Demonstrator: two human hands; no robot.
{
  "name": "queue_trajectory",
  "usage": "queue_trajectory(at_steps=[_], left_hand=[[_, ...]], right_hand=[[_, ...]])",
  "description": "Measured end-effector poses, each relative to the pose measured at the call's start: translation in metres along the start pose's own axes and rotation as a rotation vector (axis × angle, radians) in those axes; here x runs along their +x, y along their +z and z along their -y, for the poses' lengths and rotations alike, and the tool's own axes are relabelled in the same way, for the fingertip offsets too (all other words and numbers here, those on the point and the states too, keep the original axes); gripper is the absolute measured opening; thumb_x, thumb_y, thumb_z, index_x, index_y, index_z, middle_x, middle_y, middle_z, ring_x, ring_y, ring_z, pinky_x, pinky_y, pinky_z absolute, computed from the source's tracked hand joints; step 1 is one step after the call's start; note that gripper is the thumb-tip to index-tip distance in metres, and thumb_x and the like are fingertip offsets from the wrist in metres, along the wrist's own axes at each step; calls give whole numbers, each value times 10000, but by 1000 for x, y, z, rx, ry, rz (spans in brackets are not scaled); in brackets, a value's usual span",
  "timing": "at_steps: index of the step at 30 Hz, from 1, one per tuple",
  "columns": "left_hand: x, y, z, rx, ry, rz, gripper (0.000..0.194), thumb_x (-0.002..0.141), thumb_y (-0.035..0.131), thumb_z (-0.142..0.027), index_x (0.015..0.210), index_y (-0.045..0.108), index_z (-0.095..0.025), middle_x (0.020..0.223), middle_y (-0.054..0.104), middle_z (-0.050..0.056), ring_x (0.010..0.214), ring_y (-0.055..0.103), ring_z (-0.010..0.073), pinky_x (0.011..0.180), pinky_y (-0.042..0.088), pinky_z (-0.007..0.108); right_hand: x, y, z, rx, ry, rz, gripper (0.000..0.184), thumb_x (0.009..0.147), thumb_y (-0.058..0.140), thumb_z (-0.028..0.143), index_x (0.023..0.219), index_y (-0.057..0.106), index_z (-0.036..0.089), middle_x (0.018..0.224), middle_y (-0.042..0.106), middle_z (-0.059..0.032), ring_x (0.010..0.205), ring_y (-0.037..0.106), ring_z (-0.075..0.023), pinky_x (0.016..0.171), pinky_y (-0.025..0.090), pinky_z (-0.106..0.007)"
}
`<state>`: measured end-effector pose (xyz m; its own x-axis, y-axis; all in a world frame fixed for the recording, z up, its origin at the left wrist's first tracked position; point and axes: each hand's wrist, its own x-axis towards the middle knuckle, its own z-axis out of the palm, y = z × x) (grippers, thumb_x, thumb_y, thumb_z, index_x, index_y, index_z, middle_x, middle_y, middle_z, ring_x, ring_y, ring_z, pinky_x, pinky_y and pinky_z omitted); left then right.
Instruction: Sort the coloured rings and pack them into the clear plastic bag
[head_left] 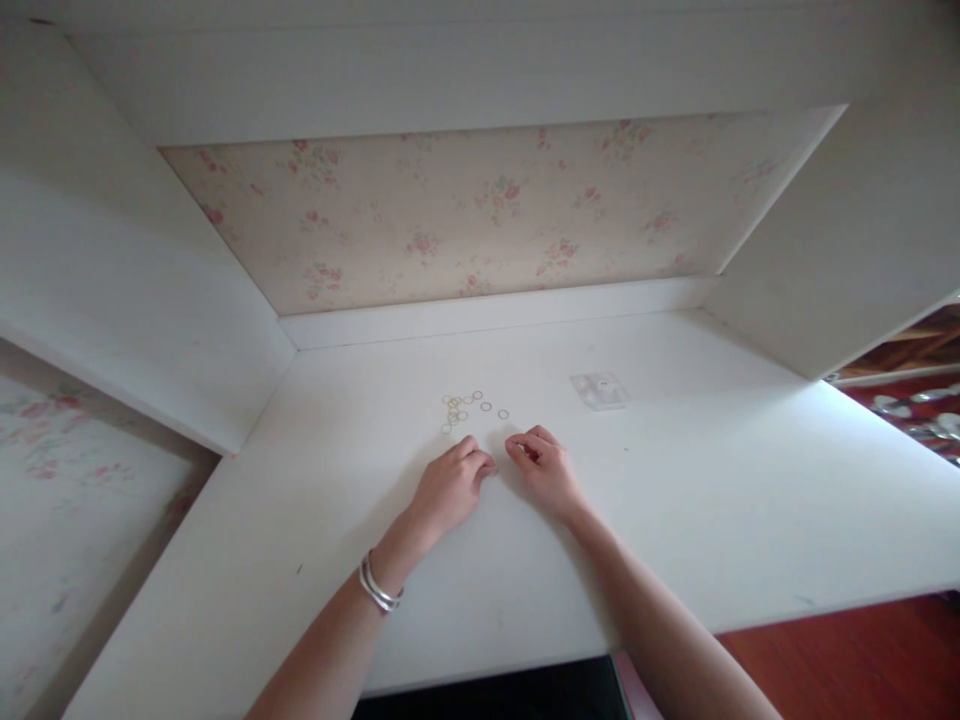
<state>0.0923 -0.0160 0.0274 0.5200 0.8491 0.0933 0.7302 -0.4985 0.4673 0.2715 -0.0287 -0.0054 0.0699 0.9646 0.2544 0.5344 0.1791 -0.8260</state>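
Note:
My left hand (451, 486), a silver bracelet (379, 583) on its wrist, has thumb and forefinger pinched together. A small thin ring seems to sit at those fingertips, mostly hidden. Just to its right is my right hand (543, 470), its thumb and forefinger also closed. Whatever it may hold is too small to tell. Beyond the hands, several thin rings lie on the white desk (697, 480). Yellowish ones (454, 408) overlap in a cluster, while a dark ring (486, 407) and another dark ring (503, 414) lie apart to the right.
A clear plastic case (598, 391) rests farther back on the right. White side panels flank the desk, with floral wallpaper (495, 215) behind and a shelf overhead. A dark object (495, 695) shows below the desk's front edge.

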Motion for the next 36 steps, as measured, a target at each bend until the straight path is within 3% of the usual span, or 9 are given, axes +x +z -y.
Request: queue_trajectory(at_steps=[15, 22, 30, 36], left_hand=[[0, 3, -7, 60, -30, 69, 202, 873, 497, -339, 919, 679, -265, 887, 572, 25, 846, 566, 150, 754, 436, 251], [0, 3, -8, 66, -36, 86, 234, 898, 451, -312, 913, 678, -257, 879, 576, 33, 855, 566, 152, 766, 434, 249], [-6, -4, 1, 5, 2, -38, 230, 885, 477, -363, 948, 674, -261, 866, 584, 20, 799, 579, 147, 751, 443, 254], [-29, -23, 33, -211, -154, -204, 272, 883, 458, -365, 897, 681, -211, 849, 639, 29, 760, 578, 138, 749, 448, 254]], right_hand=[[0, 0, 1, -4, -4, 3, 258, 864, 479, 368, 840, 685, 214, 791, 567, -23, 649, 527, -119, 607, 413, -246], [-1, 0, -1, -9, -8, 5, 269, 861, 475, 378, 850, 687, 213, 800, 576, -31, 668, 537, -127, 617, 424, -253], [0, 0, 0, -11, -4, 12, 277, 860, 473, 387, 852, 686, 211, 804, 576, -32, 667, 535, -125, 621, 422, -251], [-3, 0, 1, -38, -17, 30, 284, 875, 457, 387, 870, 684, 215, 793, 588, -27, 644, 534, -123, 620, 418, -249]])
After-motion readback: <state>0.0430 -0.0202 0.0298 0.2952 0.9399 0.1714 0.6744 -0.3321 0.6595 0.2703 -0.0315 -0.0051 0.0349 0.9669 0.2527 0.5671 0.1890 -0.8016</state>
